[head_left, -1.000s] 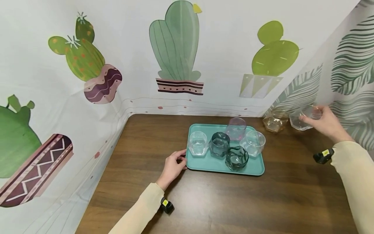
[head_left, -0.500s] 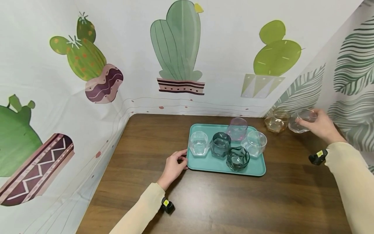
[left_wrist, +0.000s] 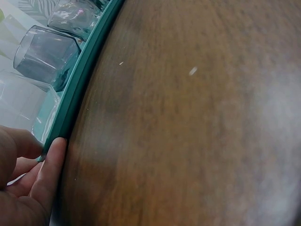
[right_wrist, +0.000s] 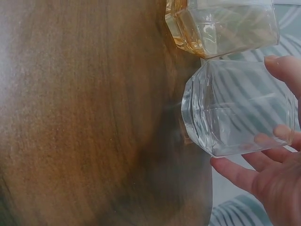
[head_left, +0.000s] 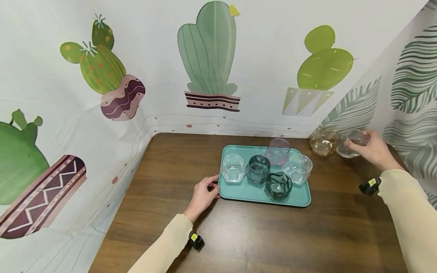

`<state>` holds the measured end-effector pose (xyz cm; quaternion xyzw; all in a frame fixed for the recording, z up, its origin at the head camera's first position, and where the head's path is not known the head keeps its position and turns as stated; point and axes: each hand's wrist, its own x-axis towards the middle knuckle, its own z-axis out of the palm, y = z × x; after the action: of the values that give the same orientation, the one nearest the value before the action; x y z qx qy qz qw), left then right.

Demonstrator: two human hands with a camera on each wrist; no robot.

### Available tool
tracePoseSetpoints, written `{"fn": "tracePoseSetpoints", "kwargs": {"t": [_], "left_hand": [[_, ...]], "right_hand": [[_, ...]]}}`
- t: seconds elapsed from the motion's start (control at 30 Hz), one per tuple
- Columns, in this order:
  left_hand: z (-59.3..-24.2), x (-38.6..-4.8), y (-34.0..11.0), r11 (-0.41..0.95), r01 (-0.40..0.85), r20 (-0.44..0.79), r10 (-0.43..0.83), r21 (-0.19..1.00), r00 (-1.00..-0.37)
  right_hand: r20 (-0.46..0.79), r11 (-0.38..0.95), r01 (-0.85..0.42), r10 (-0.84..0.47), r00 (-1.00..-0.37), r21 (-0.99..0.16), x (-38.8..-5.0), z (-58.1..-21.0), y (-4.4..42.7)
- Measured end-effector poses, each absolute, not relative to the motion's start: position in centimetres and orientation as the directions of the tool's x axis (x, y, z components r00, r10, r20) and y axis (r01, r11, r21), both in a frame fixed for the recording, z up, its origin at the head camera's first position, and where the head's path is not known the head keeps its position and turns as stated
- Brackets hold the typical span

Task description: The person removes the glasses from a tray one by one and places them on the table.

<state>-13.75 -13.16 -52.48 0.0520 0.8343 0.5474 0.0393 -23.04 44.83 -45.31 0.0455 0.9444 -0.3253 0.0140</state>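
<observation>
At the table's back right, my right hand [head_left: 375, 149] holds a clear glass [head_left: 347, 148] between thumb and fingers; the right wrist view shows the fingers round this clear glass [right_wrist: 235, 108]. Close beside it stands an amber glass [head_left: 322, 146]. My left hand [head_left: 203, 195] pinches the left edge of a teal tray [head_left: 246, 193]. On the tray stand a clear glass [head_left: 233, 168] at left, a dark grey glass [head_left: 258, 170], a dark green wavy glass [head_left: 278, 187], a pink glass [head_left: 277, 152] and another clear glass [head_left: 297, 169] at right.
The wooden table [head_left: 307, 235] meets a white cloth backdrop [head_left: 266, 57] with printed cacti along its back edge. Leaf-patterned cloth [head_left: 413, 94] hangs at the right, just behind my right hand.
My right hand and its clear glass have moved left and slightly down, closer to the amber glass. The left hand has stayed at the tray's edge.
</observation>
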Motion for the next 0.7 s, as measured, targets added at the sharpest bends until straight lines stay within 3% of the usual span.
{"fn": "tracePoseSetpoints", "kwargs": {"t": [0.7], "left_hand": [[-52.66,-13.77,-13.15,0.393,0.035,-0.014,0.122,0.919,-0.992]], "right_hand": [[-0.068,0.764,0.107,0.082,-0.994,-0.636,-22.9,-45.46,44.49]]}}
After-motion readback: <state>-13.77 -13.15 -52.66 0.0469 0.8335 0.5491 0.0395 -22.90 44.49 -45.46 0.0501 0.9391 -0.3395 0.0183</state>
